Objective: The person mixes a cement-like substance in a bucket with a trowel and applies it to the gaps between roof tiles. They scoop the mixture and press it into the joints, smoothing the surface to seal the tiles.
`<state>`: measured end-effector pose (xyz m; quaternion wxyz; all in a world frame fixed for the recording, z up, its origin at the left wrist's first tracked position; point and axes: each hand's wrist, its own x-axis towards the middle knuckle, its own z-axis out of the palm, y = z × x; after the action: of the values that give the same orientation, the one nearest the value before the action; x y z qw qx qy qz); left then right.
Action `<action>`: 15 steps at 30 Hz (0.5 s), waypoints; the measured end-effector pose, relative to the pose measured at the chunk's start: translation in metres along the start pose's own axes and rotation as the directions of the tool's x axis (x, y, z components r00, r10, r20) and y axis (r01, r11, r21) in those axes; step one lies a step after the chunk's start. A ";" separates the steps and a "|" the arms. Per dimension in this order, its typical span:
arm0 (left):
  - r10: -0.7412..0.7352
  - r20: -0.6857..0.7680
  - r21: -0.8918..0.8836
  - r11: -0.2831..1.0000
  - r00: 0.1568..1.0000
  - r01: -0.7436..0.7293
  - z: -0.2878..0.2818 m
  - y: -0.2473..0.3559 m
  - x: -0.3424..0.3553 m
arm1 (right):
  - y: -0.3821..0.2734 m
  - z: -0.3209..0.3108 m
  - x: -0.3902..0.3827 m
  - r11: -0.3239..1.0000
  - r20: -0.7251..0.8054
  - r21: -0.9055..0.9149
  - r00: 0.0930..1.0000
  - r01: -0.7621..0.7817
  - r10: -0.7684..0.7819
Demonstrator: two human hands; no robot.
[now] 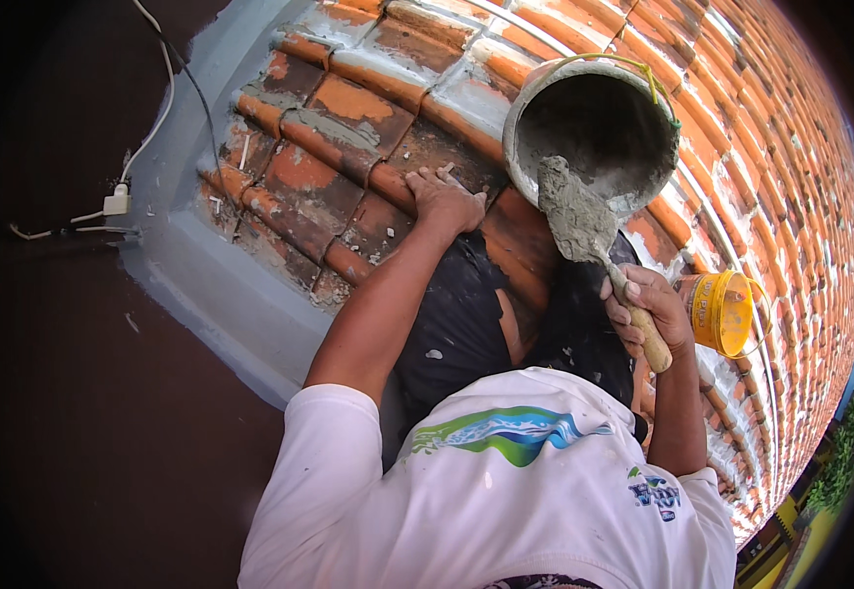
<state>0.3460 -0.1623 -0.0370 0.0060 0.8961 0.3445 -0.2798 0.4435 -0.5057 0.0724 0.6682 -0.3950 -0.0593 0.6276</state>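
My right hand (651, 306) is closed around the wooden handle of a trowel (656, 346). Wet grey mortar (578, 214) is heaped along its blade, which points up and away, in front of the bucket's lower rim. Beyond it a mortar-crusted bucket (515, 147) leans with its mouth toward me, a green cord at its rim and grey mortar inside. My left hand (447, 201) rests on the clay roof tiles (356, 103), fingers spread against a tile, holding nothing that I can see.
A small yellow pail (724, 314) lies tilted on the tiles right of my right hand. Grey-coated edging (240, 280) borders the roof beside a dark brown wall (83, 393). Cables with a white connector (116, 201) hang there. Mortar crumbs and broken bits lie on the left tiles.
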 end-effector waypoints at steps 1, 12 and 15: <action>0.104 0.108 -0.129 0.988 0.989 -0.090 -0.003 0.009 0.001 | 0.000 0.008 -0.007 1.000 -0.020 0.004 1.000 0.019 -0.019; -0.326 -0.023 -0.389 0.874 0.945 0.292 -0.013 -0.001 0.046 | -0.030 0.068 -0.013 0.996 0.018 -0.042 0.997 0.082 -0.081; -0.105 0.035 -0.450 0.886 0.994 0.110 0.000 0.017 0.043 | -0.034 0.088 0.011 0.997 0.037 -0.042 0.997 0.063 -0.062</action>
<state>0.3824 -0.1484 -0.0620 0.1999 0.8484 0.4491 -0.1963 0.4218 -0.4527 0.1485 0.6778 -0.3961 -0.0967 0.6119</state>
